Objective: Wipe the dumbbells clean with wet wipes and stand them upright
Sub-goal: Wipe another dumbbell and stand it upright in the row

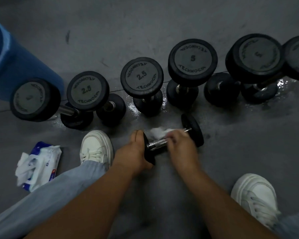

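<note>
Low in the centre of the frame, a small black dumbbell lies on its side on the grey floor, its chrome handle running from lower left to upper right. The left hand cups the nearer weight head, its grip curled round the rim. The right hand has its grip closed over the handle with a white wet wipe bunched beneath the fingers; this hand is blurred. The farther head shows just beyond the right hand. Across the middle of the frame a row of black dumbbells stands on end, 2 of them marked 2.5 and another marked 5; the floor around their bases has a wet sheen. At lower left an opened pack of wipes lies on the floor with white sheets spilling out, just beside a white shoe. A second white shoe sits at lower right. A blue object fills the upper left edge.
</note>
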`<state>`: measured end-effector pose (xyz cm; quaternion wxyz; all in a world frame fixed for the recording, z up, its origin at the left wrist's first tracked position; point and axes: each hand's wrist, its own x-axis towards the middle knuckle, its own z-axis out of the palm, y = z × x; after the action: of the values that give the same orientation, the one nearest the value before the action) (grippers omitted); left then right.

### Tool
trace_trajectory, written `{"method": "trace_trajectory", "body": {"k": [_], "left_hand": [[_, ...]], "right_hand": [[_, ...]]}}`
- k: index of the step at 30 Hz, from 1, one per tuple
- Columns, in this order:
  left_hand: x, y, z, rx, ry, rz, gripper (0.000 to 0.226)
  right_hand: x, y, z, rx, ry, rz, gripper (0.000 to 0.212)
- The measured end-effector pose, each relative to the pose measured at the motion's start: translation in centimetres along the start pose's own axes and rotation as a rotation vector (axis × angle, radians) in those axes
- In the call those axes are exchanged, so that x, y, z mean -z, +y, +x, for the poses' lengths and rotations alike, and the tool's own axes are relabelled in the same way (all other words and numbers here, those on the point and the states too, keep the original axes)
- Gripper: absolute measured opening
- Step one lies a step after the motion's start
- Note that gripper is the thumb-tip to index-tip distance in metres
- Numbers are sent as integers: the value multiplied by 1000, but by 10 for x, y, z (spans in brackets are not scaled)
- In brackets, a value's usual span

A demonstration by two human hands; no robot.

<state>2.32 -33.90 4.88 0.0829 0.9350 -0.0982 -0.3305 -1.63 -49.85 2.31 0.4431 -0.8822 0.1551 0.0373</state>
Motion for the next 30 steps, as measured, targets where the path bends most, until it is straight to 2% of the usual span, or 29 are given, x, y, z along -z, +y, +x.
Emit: {"method": "trace_trajectory", "body": {"k": [1,2,5,6,9,11,13,15,16,17,20,22,26,30], "left_hand": [[1,0,0,0,-1,4,116],[2,1,0,-3,-6,7,116],[3,2,-1,-13,4,11,112],[3,2,-2,-14,9,14,112],[2,1,-2,-8,-4,19,119],[3,1,0,0,-13,19,121],[3,1,0,3,-10,10,120],[3,1,0,-4,-1,13,120],[3,1,0,-5,1,15,121],[2,0,-1,-3,-2,16,121],[0,0,-1,-7,6,6,122],[1,1,-1,-5,2,-5,121],[1,0,-1,-12,19,2,120],[-1,-1,-2,-5,5,-3,122]], "right_hand": [[9,2,3,-117,75,-31,23],[13,5,5,-182,47,-67,30],[6,-2,-6,-173,-262,-304,60],[3,-2,-12,-180,-251,-332,60],[10,-3,-19,-181,58,-160,37],[6,-1,-20,-258,197,-17,31],[-8,3,-27,-536,253,249,27],[-22,-1,-29,-1042,265,893,16],[-25,-3,-27,-1237,263,1215,12],[-25,-1,-23,-1296,259,1423,11],[-7,1,-1,-1174,295,1674,16],[7,-3,-2,-1171,346,1784,14],[7,5,-11,-1262,384,1787,13],[12,3,5,-1151,454,1811,13]]}}
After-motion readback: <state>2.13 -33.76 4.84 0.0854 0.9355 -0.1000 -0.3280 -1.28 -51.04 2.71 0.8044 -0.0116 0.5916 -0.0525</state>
